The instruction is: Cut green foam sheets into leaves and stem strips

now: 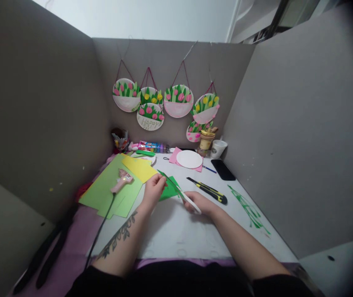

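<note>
Right hand (197, 201) gripping white-handled scissors (193, 203), left hand (154, 189) pinching what seems to be green paper (161, 172) by the blades — both over a white table (176, 235); glue gun (123, 180) at left, box cutter (209, 191) at right; beyond, white disc (189, 159) on pink paper (173, 155); flowered plates (178, 108) hanging behind.

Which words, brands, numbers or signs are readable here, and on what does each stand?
"HAPPY": on the hanging white paper-plate basket with pink flowers; next line unclear.
White tapered cup: dark round logo, too small.
Colourful plastic packaging: too blurred.
White tabletop: faint marks, unreadable.
</note>
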`<action>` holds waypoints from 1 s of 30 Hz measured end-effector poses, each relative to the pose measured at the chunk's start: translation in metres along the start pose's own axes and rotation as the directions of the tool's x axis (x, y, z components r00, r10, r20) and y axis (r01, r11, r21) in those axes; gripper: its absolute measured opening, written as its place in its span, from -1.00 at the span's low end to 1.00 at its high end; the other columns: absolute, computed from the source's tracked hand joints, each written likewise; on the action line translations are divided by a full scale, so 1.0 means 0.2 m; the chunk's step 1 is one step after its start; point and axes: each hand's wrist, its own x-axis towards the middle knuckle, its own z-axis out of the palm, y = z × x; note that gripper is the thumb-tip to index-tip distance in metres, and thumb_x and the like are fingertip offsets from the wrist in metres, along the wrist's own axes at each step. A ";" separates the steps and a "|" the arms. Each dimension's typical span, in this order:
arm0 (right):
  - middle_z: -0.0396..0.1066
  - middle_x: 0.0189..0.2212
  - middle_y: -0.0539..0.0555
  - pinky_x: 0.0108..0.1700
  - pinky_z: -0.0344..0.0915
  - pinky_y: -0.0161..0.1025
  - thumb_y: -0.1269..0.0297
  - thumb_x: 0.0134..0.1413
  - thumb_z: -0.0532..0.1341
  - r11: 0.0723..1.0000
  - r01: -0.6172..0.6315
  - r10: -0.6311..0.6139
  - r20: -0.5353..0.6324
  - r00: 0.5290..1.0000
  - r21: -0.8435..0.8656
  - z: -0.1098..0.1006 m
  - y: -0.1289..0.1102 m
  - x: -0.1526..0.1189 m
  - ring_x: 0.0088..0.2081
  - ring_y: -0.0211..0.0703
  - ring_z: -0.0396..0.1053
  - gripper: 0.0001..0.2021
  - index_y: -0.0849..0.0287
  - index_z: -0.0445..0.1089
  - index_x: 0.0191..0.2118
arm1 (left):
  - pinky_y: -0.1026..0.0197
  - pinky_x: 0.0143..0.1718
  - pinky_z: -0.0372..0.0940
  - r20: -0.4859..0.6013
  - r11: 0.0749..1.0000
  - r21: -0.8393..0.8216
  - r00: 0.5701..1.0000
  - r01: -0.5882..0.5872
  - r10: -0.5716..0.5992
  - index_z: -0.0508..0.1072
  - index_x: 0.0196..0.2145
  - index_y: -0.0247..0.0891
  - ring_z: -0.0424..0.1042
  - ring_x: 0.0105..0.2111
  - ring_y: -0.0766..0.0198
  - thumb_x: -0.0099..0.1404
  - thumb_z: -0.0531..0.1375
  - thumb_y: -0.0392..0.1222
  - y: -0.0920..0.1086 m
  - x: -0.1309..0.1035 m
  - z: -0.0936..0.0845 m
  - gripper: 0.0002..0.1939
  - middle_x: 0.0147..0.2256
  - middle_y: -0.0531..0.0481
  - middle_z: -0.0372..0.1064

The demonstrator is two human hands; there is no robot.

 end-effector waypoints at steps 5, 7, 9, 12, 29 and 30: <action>0.22 -0.67 -0.13 -0.63 0.05 -0.44 0.38 -0.28 0.14 0.999 -0.023 0.023 0.001 1.000 0.048 0.00 0.01 0.01 -0.64 -0.38 0.13 -0.90 0.18 0.22 -0.49 | 0.36 -0.63 0.02 -0.016 0.999 0.035 1.000 0.000 0.000 0.32 -0.54 -0.25 0.10 -0.69 0.45 0.14 0.16 -0.06 0.00 0.00 0.00 -0.77 -0.66 0.15 0.22; 0.22 -0.67 -0.13 -0.62 0.05 -0.44 0.38 -0.28 0.14 0.999 -0.019 0.019 -0.001 1.000 0.027 0.00 0.02 0.01 -0.64 -0.39 0.12 -0.91 0.18 0.22 -0.49 | 0.35 -0.62 0.04 -0.044 0.999 0.051 0.999 -0.014 0.016 0.34 -0.51 -0.25 0.12 -0.68 0.44 0.14 0.16 -0.06 -0.01 0.01 0.00 -0.79 -0.65 0.14 0.24; 0.23 -0.66 -0.12 -0.62 0.04 -0.43 0.38 -0.27 0.14 1.000 -0.001 0.001 0.002 1.000 -0.013 -0.01 0.02 0.00 -0.63 -0.38 0.12 -0.92 0.18 0.22 -0.50 | 0.35 -0.61 0.05 -0.070 0.999 0.043 0.997 -0.020 0.023 0.33 -0.51 -0.24 0.13 -0.68 0.43 0.13 0.16 -0.08 -0.01 0.01 -0.01 -0.81 -0.66 0.15 0.24; 0.23 -0.65 -0.11 -0.61 0.04 -0.43 0.38 -0.27 0.14 0.999 0.011 -0.011 0.006 1.000 -0.050 -0.01 0.01 0.00 -0.62 -0.38 0.13 -0.92 0.18 0.22 -0.50 | 0.35 -0.60 0.05 -0.084 0.999 0.030 0.996 -0.024 0.027 0.31 -0.54 -0.24 0.14 -0.67 0.43 0.12 0.15 -0.10 -0.01 0.02 -0.02 -0.82 -0.66 0.15 0.23; 0.21 -0.62 -0.11 -0.58 0.03 -0.42 0.36 -0.28 0.19 1.000 0.010 -0.010 0.018 1.000 -0.021 -0.01 -0.03 -0.01 -0.58 -0.37 0.11 -0.89 0.19 0.25 -0.49 | 0.37 -0.62 0.01 0.013 0.999 0.039 1.000 -0.015 0.015 0.29 -0.58 -0.24 0.09 -0.68 0.44 0.11 0.14 -0.12 -0.02 0.01 0.00 -0.80 -0.68 0.16 0.18; 0.21 -0.63 -0.11 -0.58 0.03 -0.42 0.36 -0.28 0.19 1.000 0.018 -0.018 0.018 1.000 -0.019 -0.01 -0.03 -0.01 -0.59 -0.37 0.10 -0.89 0.19 0.25 -0.49 | 0.37 -0.62 0.01 0.016 0.999 0.031 1.000 -0.013 0.013 0.28 -0.58 -0.24 0.09 -0.68 0.44 0.11 0.14 -0.12 -0.03 0.01 0.00 -0.80 -0.68 0.16 0.18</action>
